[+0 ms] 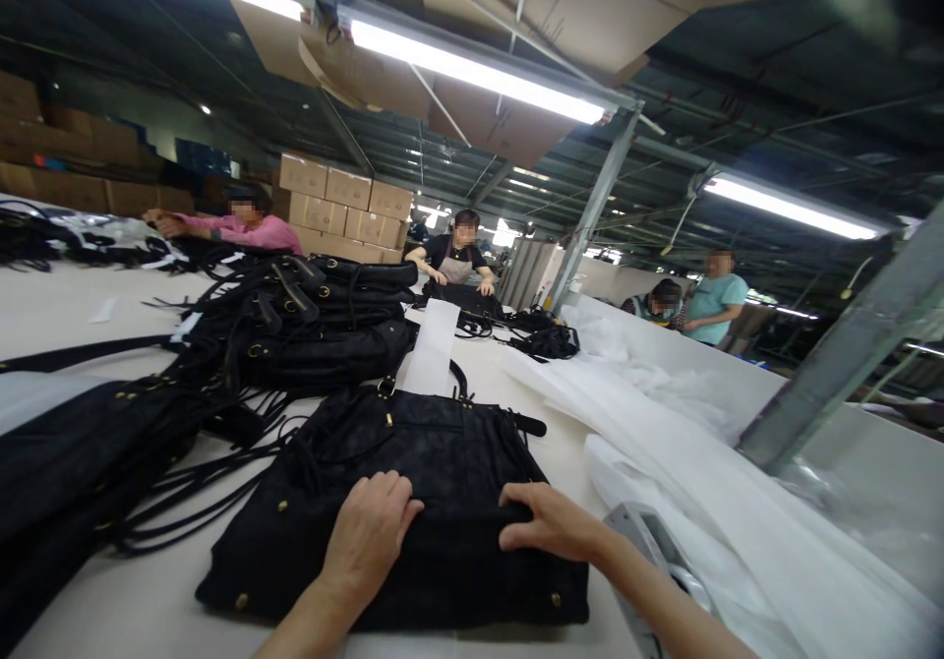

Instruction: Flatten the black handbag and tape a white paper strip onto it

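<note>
A black bag [442,452] with small brass-coloured studs lies on the white table [169,629] in front of me, its base toward me. My left hand [373,531] rests on the bag left of its middle, fingers bent against the dark fabric, their tips partly hidden. On the right part of the bag is my right hand [546,521], with thumb and fingers apart and touching the surface. A strip of white paper [434,344] lies beyond the bag's top edge.
More black bags [317,334] are piled behind, and another [95,462] lies at left with loose straps. White sheeting [685,443] and a grey device [649,541] are at right, near a metal post [841,354]. Several people work farther back.
</note>
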A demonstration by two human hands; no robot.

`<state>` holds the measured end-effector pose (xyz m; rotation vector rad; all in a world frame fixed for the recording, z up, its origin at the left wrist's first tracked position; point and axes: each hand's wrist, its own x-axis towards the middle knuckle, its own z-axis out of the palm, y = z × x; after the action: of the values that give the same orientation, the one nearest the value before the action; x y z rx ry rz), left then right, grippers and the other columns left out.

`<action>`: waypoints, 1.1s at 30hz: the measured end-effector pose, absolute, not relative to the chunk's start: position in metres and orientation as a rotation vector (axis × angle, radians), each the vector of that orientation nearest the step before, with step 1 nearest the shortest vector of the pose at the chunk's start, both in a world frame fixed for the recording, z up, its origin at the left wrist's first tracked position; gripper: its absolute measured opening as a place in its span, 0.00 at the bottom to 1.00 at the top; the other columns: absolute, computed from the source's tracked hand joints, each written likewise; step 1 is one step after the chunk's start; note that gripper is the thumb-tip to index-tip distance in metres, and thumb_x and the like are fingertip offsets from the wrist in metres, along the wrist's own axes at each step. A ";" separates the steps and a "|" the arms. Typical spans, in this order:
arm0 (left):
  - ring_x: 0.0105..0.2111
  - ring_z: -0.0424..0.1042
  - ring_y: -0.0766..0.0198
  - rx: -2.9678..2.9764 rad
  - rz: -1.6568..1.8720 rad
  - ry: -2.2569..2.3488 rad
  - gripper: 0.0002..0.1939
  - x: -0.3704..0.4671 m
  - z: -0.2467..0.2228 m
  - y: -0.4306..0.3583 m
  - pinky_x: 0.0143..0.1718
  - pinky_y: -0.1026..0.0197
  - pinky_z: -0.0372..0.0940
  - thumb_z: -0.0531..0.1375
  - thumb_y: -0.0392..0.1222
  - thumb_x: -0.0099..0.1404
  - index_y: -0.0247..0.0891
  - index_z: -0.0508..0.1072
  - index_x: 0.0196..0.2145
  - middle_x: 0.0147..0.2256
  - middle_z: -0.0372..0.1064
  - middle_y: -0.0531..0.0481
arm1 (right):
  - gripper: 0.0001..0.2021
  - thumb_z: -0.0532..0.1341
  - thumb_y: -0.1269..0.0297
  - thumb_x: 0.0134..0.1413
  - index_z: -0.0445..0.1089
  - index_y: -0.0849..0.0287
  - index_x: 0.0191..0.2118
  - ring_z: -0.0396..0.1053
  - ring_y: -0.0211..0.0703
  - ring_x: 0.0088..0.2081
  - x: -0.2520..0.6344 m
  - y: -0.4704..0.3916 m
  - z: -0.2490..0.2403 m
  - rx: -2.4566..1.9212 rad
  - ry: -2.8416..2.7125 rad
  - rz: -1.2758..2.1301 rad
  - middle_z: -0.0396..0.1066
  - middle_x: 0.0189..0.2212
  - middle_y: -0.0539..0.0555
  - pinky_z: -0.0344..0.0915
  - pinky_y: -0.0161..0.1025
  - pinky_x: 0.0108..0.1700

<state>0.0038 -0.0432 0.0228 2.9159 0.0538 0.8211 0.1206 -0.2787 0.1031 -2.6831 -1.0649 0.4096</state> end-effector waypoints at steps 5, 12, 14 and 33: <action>0.32 0.65 0.55 2.881 0.862 0.018 0.11 -0.001 0.026 -0.041 0.36 0.53 0.57 0.53 0.40 0.72 0.39 0.69 0.31 0.31 0.67 0.48 | 0.15 0.61 0.50 0.54 0.71 0.58 0.27 0.67 0.45 0.34 0.104 -0.266 0.119 -2.708 -1.113 0.464 0.71 0.29 0.52 0.54 0.37 0.33; 0.37 0.69 0.52 2.921 0.498 0.114 0.09 0.001 0.067 -0.065 0.38 0.52 0.58 0.53 0.39 0.71 0.39 0.71 0.34 0.34 0.71 0.47 | 0.16 0.72 0.56 0.41 0.71 0.57 0.33 0.68 0.40 0.36 0.120 -0.265 0.089 -2.612 -0.987 0.330 0.71 0.32 0.47 0.56 0.32 0.32; 0.38 0.70 0.51 2.885 0.435 0.123 0.11 0.012 0.071 -0.081 0.39 0.51 0.60 0.53 0.44 0.72 0.39 0.72 0.35 0.35 0.72 0.46 | 0.16 0.72 0.54 0.42 0.70 0.57 0.33 0.68 0.39 0.34 0.129 -0.264 0.083 -2.633 -1.094 0.245 0.71 0.30 0.46 0.54 0.32 0.30; 0.38 0.67 0.52 2.843 0.658 -0.199 0.07 0.042 0.018 -0.093 0.41 0.51 0.62 0.61 0.44 0.67 0.39 0.67 0.36 0.36 0.68 0.48 | 0.22 0.44 0.51 0.69 0.67 0.59 0.33 0.62 0.46 0.30 0.132 -0.285 0.010 -2.610 -1.401 -0.946 0.68 0.28 0.55 0.50 0.43 0.37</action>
<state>0.0418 -0.0927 0.0179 2.8427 -0.1986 0.6577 0.1315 -0.2850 0.0098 -2.6100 -1.4013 -0.9459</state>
